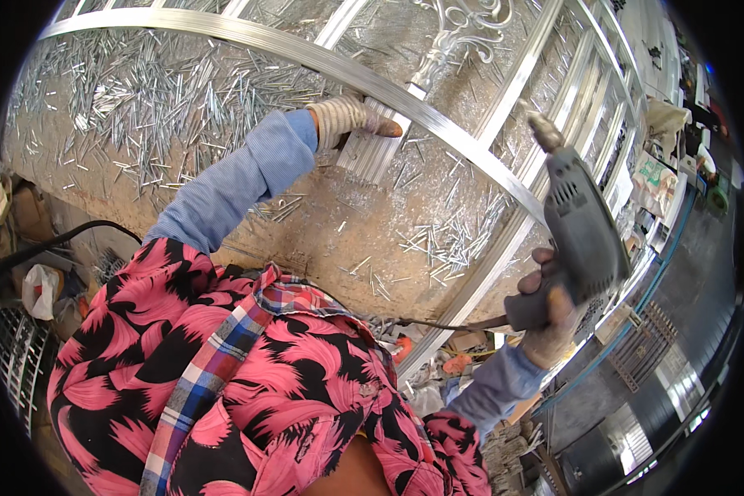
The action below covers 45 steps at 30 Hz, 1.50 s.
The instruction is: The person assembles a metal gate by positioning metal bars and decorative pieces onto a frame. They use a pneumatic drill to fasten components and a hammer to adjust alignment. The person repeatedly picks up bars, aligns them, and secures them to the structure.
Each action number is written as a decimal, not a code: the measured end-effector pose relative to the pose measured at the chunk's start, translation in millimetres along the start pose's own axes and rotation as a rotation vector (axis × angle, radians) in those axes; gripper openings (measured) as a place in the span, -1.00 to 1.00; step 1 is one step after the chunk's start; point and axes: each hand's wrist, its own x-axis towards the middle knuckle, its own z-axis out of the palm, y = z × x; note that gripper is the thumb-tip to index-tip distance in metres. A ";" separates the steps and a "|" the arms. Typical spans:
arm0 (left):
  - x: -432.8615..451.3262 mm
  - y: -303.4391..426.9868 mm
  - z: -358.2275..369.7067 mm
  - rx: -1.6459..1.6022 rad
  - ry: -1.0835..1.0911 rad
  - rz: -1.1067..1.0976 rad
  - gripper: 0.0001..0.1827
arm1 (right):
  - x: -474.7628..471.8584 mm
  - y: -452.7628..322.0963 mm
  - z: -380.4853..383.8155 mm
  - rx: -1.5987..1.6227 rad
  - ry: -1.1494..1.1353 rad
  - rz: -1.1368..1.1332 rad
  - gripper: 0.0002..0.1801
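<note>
My right hand [549, 310] grips a dark corded power drill [586, 229] by its handle, with the chuck [545, 131] pointing up and away from me. The bit tip is blurred and stands apart from the metal below. In a knit glove with bare fingertips, my left hand [363, 121] holds a short ribbed aluminium piece [372, 155] just below a curved aluminium rail [347, 71]. Its thumb lies across the top of that piece, and the other fingers are mostly hidden. Beyond the rail, a cast scroll ornament [449, 40] joins a narrow bar.
Loose pop rivets or pins [211, 93] litter the brown worktop [322, 248], with another cluster [446, 248] nearer me. Straight aluminium bars [521, 74] cross on the right. The drill's cord [446, 323] runs along the near edge. A metal grille [642, 344] is at the right.
</note>
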 end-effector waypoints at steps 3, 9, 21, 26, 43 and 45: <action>3.7 -3.2 0.9 -0.026 -0.079 0.035 -0.28 | 22.4 -8.2 7.4 -0.231 0.007 0.019 -0.49; 5.8 0.5 -2.8 -0.091 -0.164 -0.024 -0.24 | 72.6 12.3 17.1 -0.282 -0.080 0.052 -0.54; -9.8 9.0 3.6 -0.011 -0.098 0.021 -0.27 | 83.2 50.3 30.0 -0.411 -0.173 0.193 -0.57; 9.2 -9.2 -7.3 0.021 -0.149 0.055 -0.28 | 77.1 51.3 36.8 -0.469 -0.137 0.135 -0.57; 6.3 -8.0 -8.5 -0.064 -0.249 -0.003 -0.44 | 73.3 53.8 40.1 -0.358 -0.126 0.143 -0.61; 1.9 -5.6 -8.8 -0.051 -0.267 0.016 -0.43 | 79.8 55.5 34.9 -0.386 -0.135 0.171 -0.60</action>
